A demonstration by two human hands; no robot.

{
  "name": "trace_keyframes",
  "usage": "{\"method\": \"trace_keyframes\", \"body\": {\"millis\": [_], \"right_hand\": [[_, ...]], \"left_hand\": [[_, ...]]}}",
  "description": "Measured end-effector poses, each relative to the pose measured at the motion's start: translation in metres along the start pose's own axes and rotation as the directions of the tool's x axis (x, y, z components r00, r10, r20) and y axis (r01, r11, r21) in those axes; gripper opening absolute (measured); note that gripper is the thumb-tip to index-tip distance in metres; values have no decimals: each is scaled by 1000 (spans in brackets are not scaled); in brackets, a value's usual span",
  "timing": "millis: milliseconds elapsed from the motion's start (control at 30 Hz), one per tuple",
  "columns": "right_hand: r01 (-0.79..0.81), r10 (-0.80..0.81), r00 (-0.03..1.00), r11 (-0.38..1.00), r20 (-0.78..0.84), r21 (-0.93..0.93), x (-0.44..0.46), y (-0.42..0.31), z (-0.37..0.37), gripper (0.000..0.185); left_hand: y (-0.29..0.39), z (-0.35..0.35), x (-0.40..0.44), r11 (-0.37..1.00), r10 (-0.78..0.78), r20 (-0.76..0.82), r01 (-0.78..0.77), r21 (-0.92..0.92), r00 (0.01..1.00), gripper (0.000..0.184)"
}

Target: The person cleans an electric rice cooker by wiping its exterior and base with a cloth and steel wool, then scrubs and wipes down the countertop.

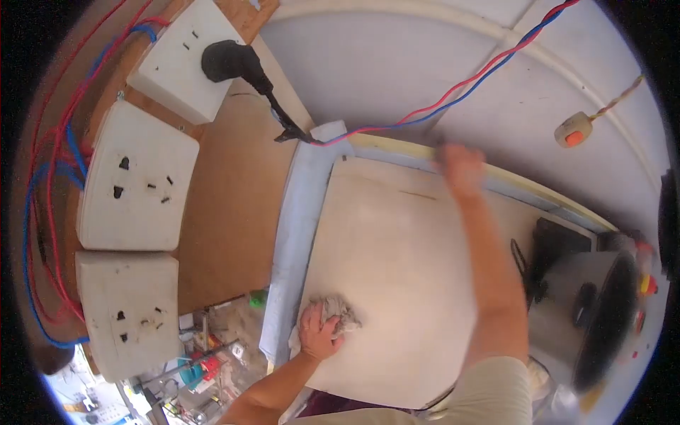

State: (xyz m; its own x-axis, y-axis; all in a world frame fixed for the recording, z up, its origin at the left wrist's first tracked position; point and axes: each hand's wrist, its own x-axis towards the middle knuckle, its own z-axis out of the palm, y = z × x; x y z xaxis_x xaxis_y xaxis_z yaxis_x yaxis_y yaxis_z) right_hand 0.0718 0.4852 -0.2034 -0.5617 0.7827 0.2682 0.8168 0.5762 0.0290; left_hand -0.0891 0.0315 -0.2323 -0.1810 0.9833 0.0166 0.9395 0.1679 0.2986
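Observation:
My left hand (319,334) presses a crumpled grey rag (341,313) onto the left part of a pale flat board (397,262), its fingers closed over the cloth. My right hand (464,168) reaches to the far side of the board, at the yellowish ledge (393,145) along the wall. Motion blurs its fingers. A dark smudge shows beside them, and I cannot make out whether it is something held.
White socket boxes (138,177) line the left, one holding a black plug (230,60). A red and blue twisted cable (453,95) crosses above the board. A switch (572,132) hangs at right, over a pot-like vessel (567,304). Tools (205,368) lie lower left.

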Motion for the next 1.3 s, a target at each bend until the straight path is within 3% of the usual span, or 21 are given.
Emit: {"method": "trace_keyframes", "body": {"millis": [67,167,200,233,367,467,567,633,700,800,900,1000,1200,1300], "right_hand": [[16,-15,979,1000,-202,4,-23,46,-2,39],[-21,26,996,998,83,-51,2,-2,-17,37],[99,-88,991,989,-100,106,15,-27,-3,35],[116,-100,987,984,-123,132,30,-61,7,31],[43,-53,997,982,51,186,64,-134,2,35],[176,-166,984,952,-62,250,39,-101,-15,45],[208,-206,978,963,-31,169,12,-45,-16,52],[222,-208,971,968,-117,115,-7,-9,-13,53],[233,-225,971,967,-80,108,-14,12,-24,40],[139,-137,953,990,270,11,6,-3,-32,25],[300,-286,933,953,218,-35,26,-29,-31,16],[331,-327,939,943,103,-24,37,-44,-1,16],[210,-226,966,969,126,131,52,-100,-13,25],[278,-245,959,913,-146,297,36,-81,-19,26]], "left_hand": [[-2,3,3,999,36,-35,-37,-31,999,49],[-2,0,1,999,20,-33,-22,-41,999,48],[0,0,2,999,13,-30,-14,-39,999,48],[1,2,3,999,21,-29,-22,-34,999,47],[-1,3,1,999,35,-58,-36,-23,998,43],[2,1,2,999,40,-81,-41,-13,996,41],[2,-1,5,998,49,-89,-51,-24,995,41],[2,-3,7,998,42,-68,-46,-52,997,41],[5,-6,7,998,39,-57,-42,-38,998,42],[1,-3,5,998,42,-55,-45,-46,998,46],[1,-1,3,999,31,-60,-34,-38,998,48],[2,-1,5,999,16,-77,-18,-27,997,49],[3,-4,4,1000,11,-61,-11,7,998,48],[5,-2,4,1000,18,-66,-19,-16,998,48]]}}
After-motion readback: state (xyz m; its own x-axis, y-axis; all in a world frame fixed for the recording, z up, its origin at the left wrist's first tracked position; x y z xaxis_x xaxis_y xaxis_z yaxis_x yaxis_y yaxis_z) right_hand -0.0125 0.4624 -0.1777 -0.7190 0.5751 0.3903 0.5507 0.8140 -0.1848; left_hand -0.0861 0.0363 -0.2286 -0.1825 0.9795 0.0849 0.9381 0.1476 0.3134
